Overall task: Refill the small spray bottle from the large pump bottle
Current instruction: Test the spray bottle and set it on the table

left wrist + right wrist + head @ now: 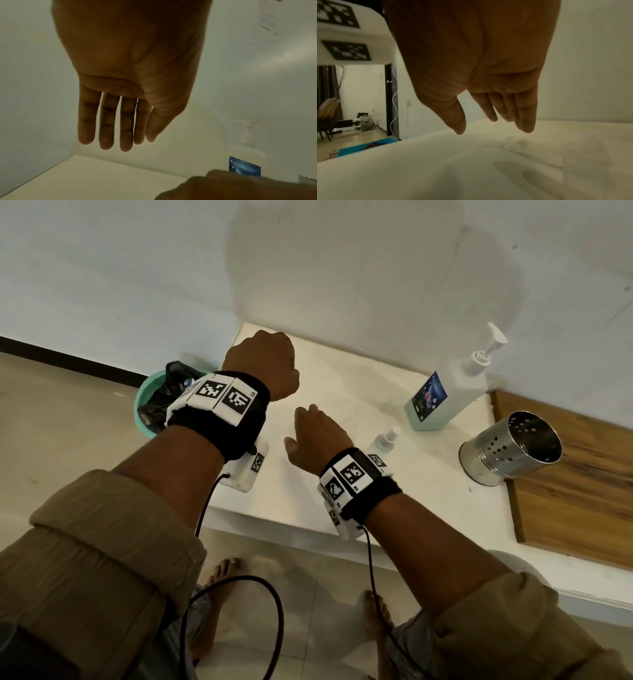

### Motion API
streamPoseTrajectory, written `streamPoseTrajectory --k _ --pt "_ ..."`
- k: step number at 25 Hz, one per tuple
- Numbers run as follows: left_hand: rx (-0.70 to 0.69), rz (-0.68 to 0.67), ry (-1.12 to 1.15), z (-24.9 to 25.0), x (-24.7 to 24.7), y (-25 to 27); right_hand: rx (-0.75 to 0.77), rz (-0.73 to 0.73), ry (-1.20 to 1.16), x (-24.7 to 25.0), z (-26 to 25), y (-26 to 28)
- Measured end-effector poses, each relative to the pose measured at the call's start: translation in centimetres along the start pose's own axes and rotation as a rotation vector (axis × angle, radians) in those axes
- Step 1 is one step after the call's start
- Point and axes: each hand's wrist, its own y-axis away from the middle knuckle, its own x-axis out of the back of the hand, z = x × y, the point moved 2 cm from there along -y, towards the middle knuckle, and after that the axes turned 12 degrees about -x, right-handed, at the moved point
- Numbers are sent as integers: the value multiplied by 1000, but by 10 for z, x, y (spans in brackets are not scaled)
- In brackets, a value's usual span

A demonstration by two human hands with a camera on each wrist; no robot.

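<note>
A large white pump bottle (448, 392) with a blue label stands on the white counter (342, 392) by the wall; its label (244, 168) shows in the left wrist view. A small clear spray bottle (385, 440) stands just in front of it. My left hand (263, 364) hovers over the counter's far left corner, fingers straight (109, 128), holding nothing. My right hand (317, 436) hangs above the counter just left of the spray bottle, fingers relaxed (525, 115) and empty, not touching it.
A perforated steel utensil holder (510, 448) stands at the edge of a wooden board (575, 477) on the right. A teal bin (150, 409) with a black bag sits on the floor left of the counter. Cables hang from both wrists.
</note>
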Motion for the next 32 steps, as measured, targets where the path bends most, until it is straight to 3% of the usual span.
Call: streamPoseTrajectory --k 8,16,19,27,29,32 --pt "-11 -31 13 0 -5 -2 -260 -133 13 -16 18 -27" --pt "-6 -46 34 -2 -6 -3 -367 -187 -12 -13 30 -47" --pt "-8 -52 40 -1 -6 -3 -313 -211 18 -17 27 -50" --pt "-5 -65 65 -3 -7 -4 89 -230 127 -30 -3 -41" --pt "-6 -63 59 -3 -7 -4 109 -230 153 -31 1 -41" --pt "-8 -59 48 -3 -7 -4 2 -221 173 -28 17 -45"
